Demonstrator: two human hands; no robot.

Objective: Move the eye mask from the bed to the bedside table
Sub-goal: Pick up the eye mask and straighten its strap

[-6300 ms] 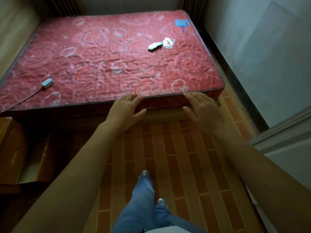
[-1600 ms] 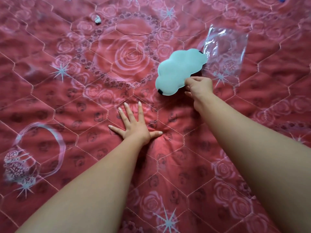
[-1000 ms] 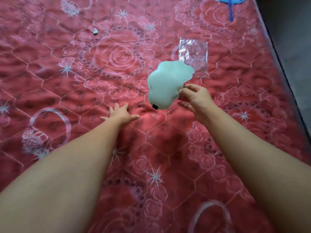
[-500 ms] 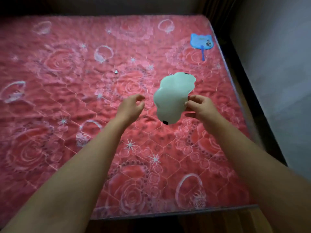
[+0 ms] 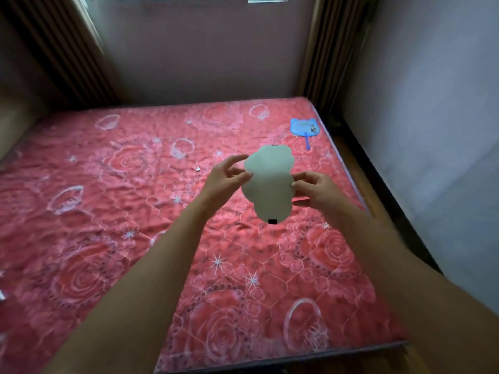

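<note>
The pale green, cloud-shaped eye mask (image 5: 270,184) hangs upright in the air above the red quilted bed (image 5: 108,225), a black strap tab at its top and bottom ends. My right hand (image 5: 316,190) pinches its right edge. My left hand (image 5: 226,179) touches its left edge with thumb and fingertips, the other fingers spread. The bedside table is out of view.
A blue cat-shaped hand fan (image 5: 305,128) lies near the bed's far right corner. A small pale scrap (image 5: 198,168) sits mid-bed. Curtains (image 5: 64,49) and a wall stand behind the bed. A narrow strip of floor (image 5: 378,201) runs along the right side.
The mask has been lifted off the bed by my right hand. My left hand rose from the mattress and reached the mask's left edge. The view pulled back from the bed.
</note>
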